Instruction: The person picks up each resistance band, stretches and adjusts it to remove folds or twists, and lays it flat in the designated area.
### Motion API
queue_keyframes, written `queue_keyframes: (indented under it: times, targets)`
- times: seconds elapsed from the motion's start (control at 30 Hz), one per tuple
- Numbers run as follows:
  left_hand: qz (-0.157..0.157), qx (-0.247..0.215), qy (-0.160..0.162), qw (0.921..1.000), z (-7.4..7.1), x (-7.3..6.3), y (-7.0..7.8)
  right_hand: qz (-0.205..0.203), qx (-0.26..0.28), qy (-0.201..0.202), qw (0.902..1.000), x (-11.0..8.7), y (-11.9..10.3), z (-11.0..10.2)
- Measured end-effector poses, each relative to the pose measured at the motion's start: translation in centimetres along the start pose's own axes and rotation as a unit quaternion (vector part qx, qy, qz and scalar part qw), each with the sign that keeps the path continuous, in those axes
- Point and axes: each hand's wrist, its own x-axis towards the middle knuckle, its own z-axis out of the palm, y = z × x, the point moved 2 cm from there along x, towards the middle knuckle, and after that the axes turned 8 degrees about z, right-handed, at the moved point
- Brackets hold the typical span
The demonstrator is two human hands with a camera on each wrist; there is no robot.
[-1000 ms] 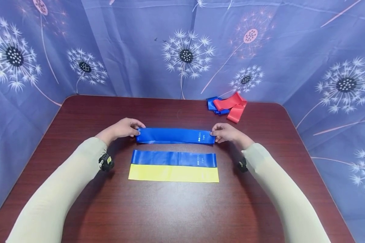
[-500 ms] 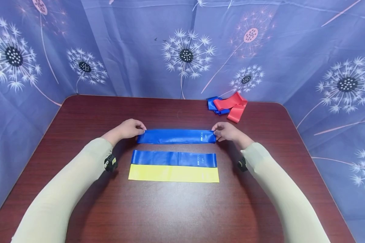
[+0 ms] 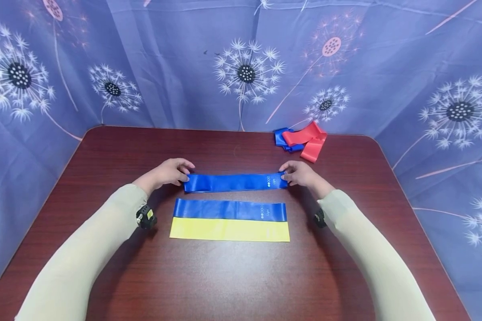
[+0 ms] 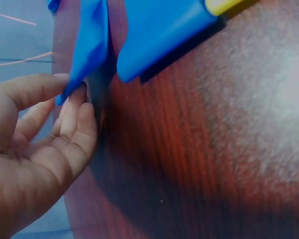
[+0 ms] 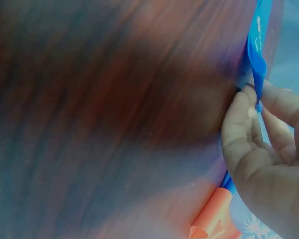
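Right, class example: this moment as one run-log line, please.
left fingers: pinch held blue band; right fingers: pinch its opposite end; nearer: flat blue band beside yellow band; farther: red band across bunched blue band

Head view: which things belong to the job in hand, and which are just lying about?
In the job:
held blue band, pinched by left hand and right hand
probably flat blue band and yellow band, laid out together

Lying about, perhaps waiting:
red band
crumpled blue band, partly under it

Both arms [image 3: 80,240] extend forward, left grip [image 3: 169,171] and right grip [image 3: 300,173] each pinching.
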Motion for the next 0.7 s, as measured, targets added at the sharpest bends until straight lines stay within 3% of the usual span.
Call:
queue_keyframes:
  times: [0.27, 0.57, 0.7]
  targets:
    - [-0.073, -0.026, -0.040, 0.9962, 0.0, -0.8, 0.0, 0.026, 0.027, -0.004, 0.9993, -0.6, 0.0, -0.1]
    - [-0.113, -0.015, -0.065, 0.9913, 0.0, -1.1, -0.1, 0.042, 0.067, 0.011, 0.9968, -0.7, 0.5, 0.2]
    - [-0.109, -0.029, -0.054, 0.9921, -0.2, -1.2, 0.0, 0.037, 0.069, 0.017, 0.9968, -0.7, 0.8, 0.2]
